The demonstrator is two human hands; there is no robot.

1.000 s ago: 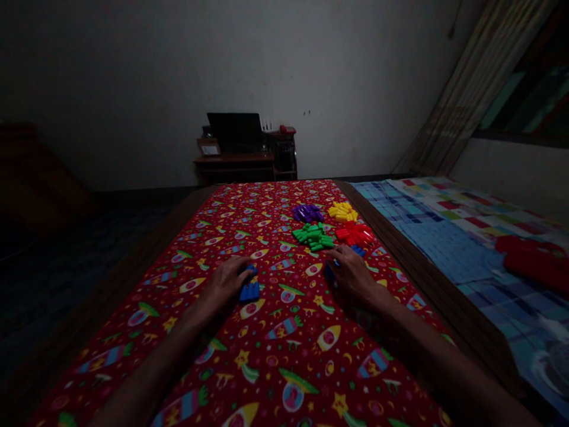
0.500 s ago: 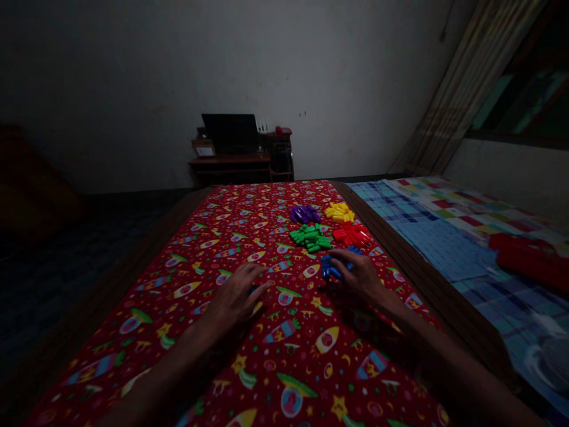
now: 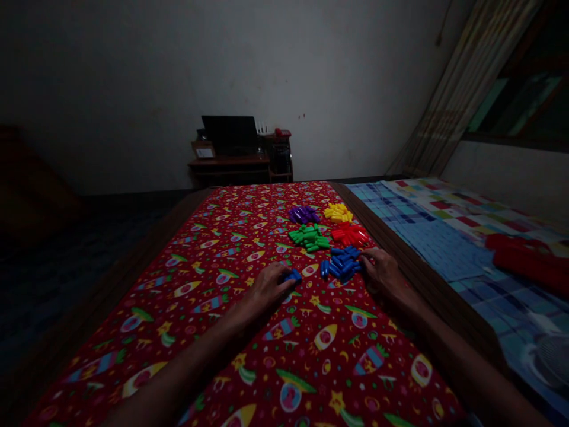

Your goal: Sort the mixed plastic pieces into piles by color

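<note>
The left hand (image 3: 267, 290) is narrow and holds small blue plastic pieces (image 3: 292, 275) on the red printed bedsheet (image 3: 306, 379). The right hand (image 3: 384, 276) is half open, its fingers touching the blue pile (image 3: 342, 263) (the green pile (image 3: 309, 237), red pile (image 3: 349, 234), yellow pile (image 3: 338, 212) and purple pile (image 3: 304, 214) lie farther).

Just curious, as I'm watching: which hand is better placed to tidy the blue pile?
Probably the right hand: its fingertips reach the blue pile, while the left hand rests on separate blue pieces.
</note>
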